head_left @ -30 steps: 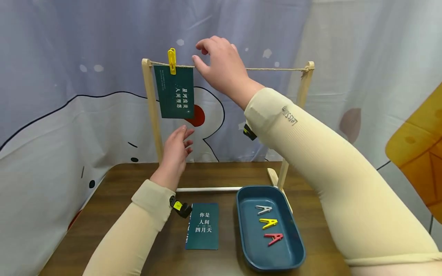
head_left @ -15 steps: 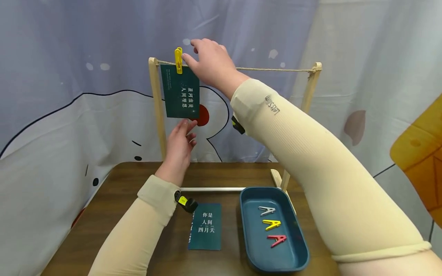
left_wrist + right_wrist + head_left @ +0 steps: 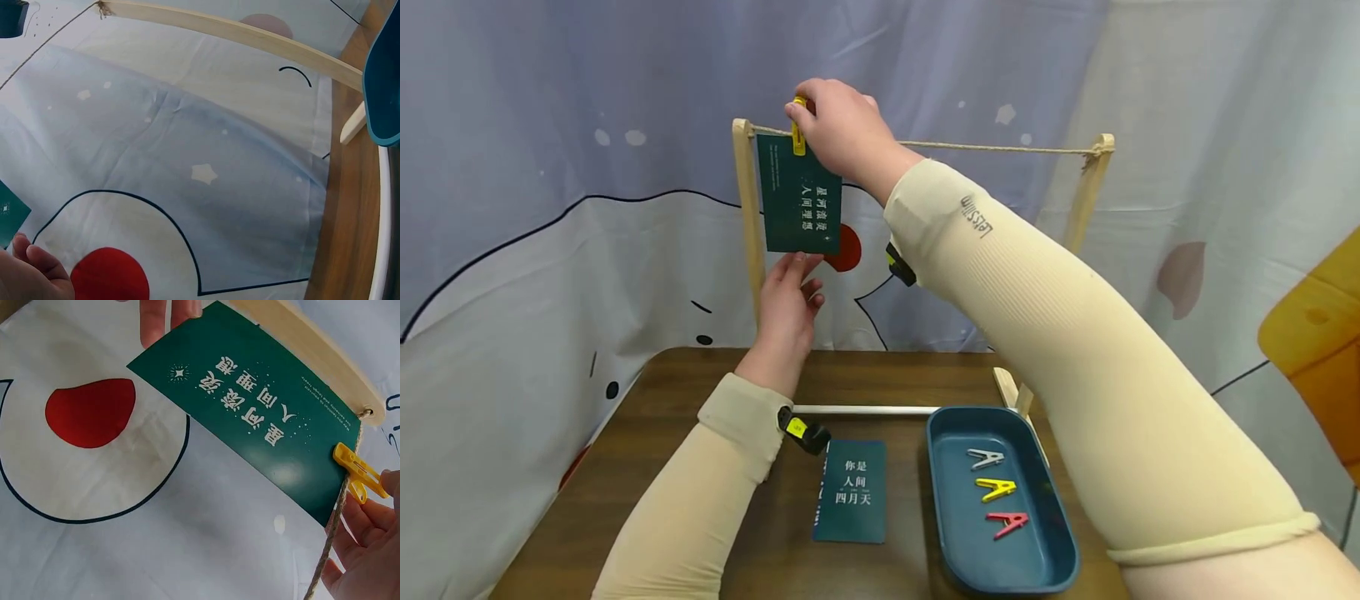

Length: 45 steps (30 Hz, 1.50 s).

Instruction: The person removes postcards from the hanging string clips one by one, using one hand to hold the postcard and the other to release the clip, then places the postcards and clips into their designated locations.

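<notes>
A dark green card (image 3: 786,196) with white lettering hangs from a twine line, held there by a yellow clothespin (image 3: 799,137). My right hand (image 3: 846,129) pinches the handles of this clothespin between thumb and fingers, as the right wrist view shows with the clothespin (image 3: 356,467) still over card and twine. Below, my left hand (image 3: 787,304) holds the card's lower edge between thumb and fingers; part of its grip is hidden behind the card. In the left wrist view only a corner of the card (image 3: 11,215) shows above the fingers.
A wooden frame (image 3: 748,208) carries the twine (image 3: 985,148). Another green card (image 3: 852,493) lies on the brown table (image 3: 700,392). At its right, a blue tray (image 3: 936,500) contains a grey clothespin (image 3: 985,457), a yellow one and a red clothespin (image 3: 1007,522). A patterned curtain hangs behind.
My right hand has moved left along the twine and taken hold of the yellow clothespin. The left hand has risen to the hanging card's lower edge. The view has shifted slightly.
</notes>
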Each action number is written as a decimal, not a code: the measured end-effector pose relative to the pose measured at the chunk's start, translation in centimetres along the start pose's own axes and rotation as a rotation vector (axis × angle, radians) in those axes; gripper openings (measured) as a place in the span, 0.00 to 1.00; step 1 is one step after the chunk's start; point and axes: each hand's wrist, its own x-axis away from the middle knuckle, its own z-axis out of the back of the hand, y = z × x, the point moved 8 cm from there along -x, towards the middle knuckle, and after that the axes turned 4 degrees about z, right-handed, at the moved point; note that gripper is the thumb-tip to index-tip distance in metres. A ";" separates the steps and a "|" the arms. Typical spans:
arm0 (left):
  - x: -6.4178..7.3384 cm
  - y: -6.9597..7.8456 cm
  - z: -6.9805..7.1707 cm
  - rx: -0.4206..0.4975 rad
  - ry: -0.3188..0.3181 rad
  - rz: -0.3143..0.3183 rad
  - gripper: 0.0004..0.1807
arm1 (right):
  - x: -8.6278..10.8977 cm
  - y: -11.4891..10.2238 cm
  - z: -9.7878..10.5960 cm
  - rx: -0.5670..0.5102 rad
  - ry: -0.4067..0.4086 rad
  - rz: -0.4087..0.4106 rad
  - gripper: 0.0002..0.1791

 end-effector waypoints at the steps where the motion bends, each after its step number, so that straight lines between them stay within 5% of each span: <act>1: 0.0 0.0 0.0 0.005 0.002 -0.001 0.20 | 0.0 0.1 0.0 -0.021 0.000 -0.007 0.27; 13: 0.2 0.0 -0.2 -0.002 0.018 -0.007 0.16 | 0.4 0.9 0.4 -0.394 0.051 -0.057 0.24; 33: 0.4 0.0 -0.4 -0.011 0.011 0.004 0.14 | 2.0 4.0 1.3 -0.920 0.304 -0.186 0.14; 45: 0.9 -1.5 -0.2 -0.079 0.008 0.031 0.10 | 4.7 4.2 3.1 -1.070 0.417 -0.086 0.18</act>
